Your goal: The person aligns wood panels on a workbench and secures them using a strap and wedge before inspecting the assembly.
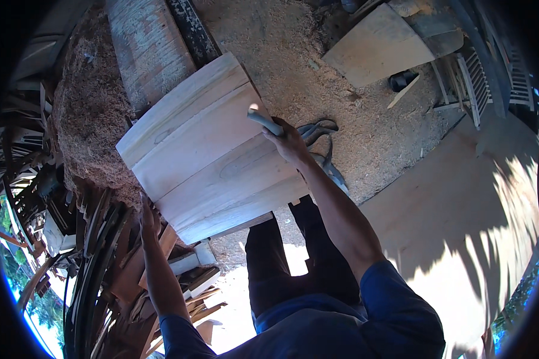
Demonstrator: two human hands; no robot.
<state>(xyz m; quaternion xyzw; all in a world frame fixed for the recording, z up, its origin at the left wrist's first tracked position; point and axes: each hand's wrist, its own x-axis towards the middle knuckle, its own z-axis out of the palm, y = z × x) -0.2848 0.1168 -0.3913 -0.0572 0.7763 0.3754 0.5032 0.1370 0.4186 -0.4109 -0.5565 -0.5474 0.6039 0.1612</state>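
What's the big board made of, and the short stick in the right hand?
The big board looks like bare, unpainted wood: grain and plank seams show. The short stick in the right hand looks smooth and greyish with a pale end; it might be plastic, metal or painted wood.

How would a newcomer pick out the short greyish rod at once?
Find the big pale wooden panel of joined boards near the picture's centre. At its right edge is the person's right hand; the short greyish rod pokes from its grip, over the panel. It is slim and rounded, unlike the broad, flat panel beneath.
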